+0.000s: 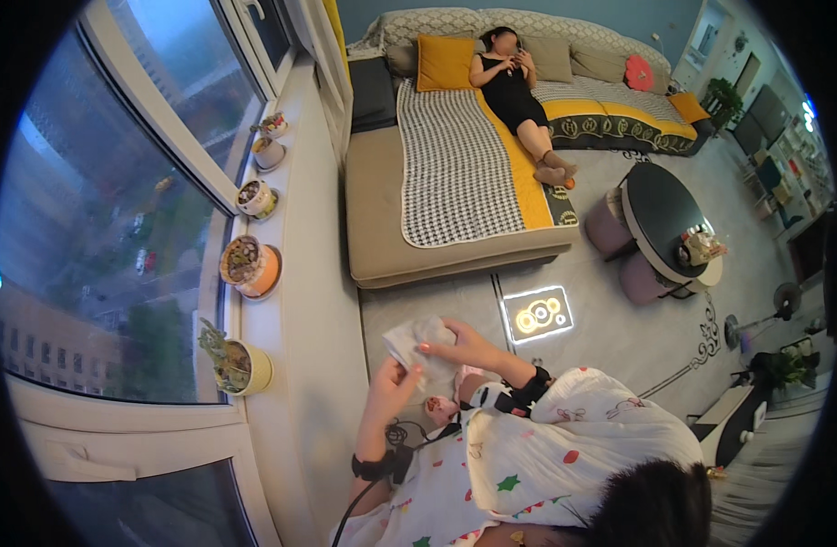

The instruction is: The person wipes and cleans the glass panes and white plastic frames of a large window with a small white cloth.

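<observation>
A crumpled white cloth or tissue point(425, 345) is held up in front of me, between both hands. My left hand point(394, 386) pinches its lower left edge, with the thumb on top. Along its upper right side, my right hand point(463, 347) grips the same cloth with the thumb across it. Black bands sit on both wrists, and a black cable runs by the left one. To my left, succulents in pots stand along the white windowsill point(295, 328), the nearest in a pale yellow pot point(258, 369).
A sectional sofa point(391, 263) lies ahead, where another person point(514, 89) reclines holding a phone. An oval black-topped table point(664, 205) with stools stands to the right, near a lit rectangular pattern point(538, 314) on the floor. A standing fan point(787, 299) is farther right.
</observation>
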`<state>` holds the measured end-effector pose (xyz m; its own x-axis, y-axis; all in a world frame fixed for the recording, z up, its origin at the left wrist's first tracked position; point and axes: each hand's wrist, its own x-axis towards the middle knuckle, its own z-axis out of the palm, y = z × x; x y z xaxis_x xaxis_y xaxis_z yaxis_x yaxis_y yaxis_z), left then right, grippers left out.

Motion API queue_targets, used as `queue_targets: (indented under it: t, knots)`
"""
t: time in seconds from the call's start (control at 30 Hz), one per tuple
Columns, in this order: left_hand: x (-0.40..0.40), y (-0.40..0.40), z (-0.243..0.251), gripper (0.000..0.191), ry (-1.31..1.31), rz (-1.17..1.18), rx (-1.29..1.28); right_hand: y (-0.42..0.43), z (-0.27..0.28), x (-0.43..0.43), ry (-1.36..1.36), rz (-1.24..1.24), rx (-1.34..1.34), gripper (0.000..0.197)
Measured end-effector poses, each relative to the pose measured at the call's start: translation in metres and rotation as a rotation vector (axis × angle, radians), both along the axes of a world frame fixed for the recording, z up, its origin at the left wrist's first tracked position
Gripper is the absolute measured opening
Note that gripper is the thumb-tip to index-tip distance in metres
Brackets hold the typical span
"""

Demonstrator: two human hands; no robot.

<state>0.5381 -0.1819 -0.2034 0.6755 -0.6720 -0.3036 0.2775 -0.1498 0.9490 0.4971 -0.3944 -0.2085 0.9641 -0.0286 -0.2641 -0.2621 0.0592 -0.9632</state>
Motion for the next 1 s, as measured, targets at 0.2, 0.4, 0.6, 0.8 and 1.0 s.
queue_targets:
  t: [0.2,0.4,0.6,0.8,1.0]
  knots:
    - [0.025,-0.014,0.013,0.041,0.084,0.123,-0.171,-0.036,0.004,0.025,-0.034,0.005,0.170,0.049]
    - [0.062,-0.064,-0.001,0.038,0.096,0.053,-0.217,-0.097,-0.022,0.063,-0.063,0.013,0.258,0.041]
    - [0.156,-0.155,0.032,0.031,-0.004,-0.062,-0.033,-0.201,-0.007,0.132,-0.050,0.110,0.414,0.037]
    - [0.229,-0.223,0.014,0.028,-0.054,-0.146,0.104,-0.280,-0.021,0.198,-0.204,0.155,0.394,0.042]
    - [0.267,-0.269,0.000,0.028,-0.047,-0.153,0.145,-0.323,-0.023,0.224,-0.117,0.098,0.376,0.045]
